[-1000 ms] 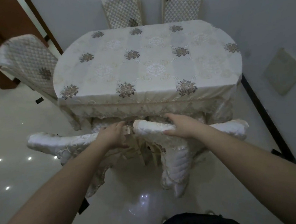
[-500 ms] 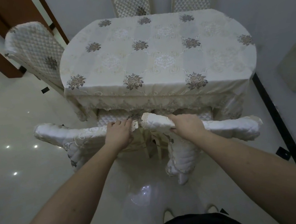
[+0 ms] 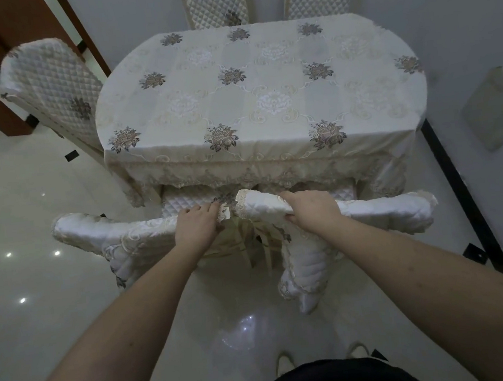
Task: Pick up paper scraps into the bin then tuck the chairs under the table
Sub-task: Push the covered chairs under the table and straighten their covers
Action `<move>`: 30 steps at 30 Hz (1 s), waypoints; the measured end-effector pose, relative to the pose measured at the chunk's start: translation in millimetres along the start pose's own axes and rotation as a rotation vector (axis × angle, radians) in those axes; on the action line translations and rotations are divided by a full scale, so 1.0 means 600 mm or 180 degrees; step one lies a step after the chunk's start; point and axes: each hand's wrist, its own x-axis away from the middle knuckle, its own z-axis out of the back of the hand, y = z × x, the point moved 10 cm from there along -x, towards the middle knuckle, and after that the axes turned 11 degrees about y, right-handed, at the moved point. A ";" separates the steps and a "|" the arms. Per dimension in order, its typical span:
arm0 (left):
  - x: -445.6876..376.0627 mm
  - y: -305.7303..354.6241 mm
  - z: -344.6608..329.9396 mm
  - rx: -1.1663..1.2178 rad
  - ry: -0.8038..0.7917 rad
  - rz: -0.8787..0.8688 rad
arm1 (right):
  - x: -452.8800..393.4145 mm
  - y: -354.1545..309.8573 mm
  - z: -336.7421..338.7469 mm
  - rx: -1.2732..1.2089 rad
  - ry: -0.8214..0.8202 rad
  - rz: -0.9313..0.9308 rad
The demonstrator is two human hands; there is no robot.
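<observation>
Quilted cream covers dress every chair in the head view, the only view supplied. At centre frame the left hand (image 3: 197,228) grips the top rail of the left near chair (image 3: 115,235), fingers curled over its inner end. The right hand (image 3: 311,212) grips the top rail of the right near chair (image 3: 386,212) likewise. Both seats sit partly beneath the lace hem of the tablecloth on the table (image 3: 265,95); their backs stand just outside its near edge. No paper scraps and no bin are visible, so the step in hand is judged to be the chair tucking. Next move calls for an even forward push on both rails until the backs meet the table edge. A third chair (image 3: 53,93) at upper left stands angled beside the table end and appears to need attention afterwards. Two chairs (image 3: 215,4) at top frame look tucked in.
</observation>
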 end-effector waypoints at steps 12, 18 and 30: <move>-0.045 -0.005 -0.013 -0.0050 -0.0193 -0.0195 | -0.003 -0.002 -0.013 -0.0119 -0.0156 -0.0062; -0.047 -0.004 -0.015 0.0133 -0.0173 -0.0139 | 0.001 -0.003 0.000 0.0001 -0.0011 0.0007; -0.030 0.002 0.002 0.0100 -0.0501 -0.0167 | 0.024 -0.005 0.021 -0.0062 0.0208 0.0152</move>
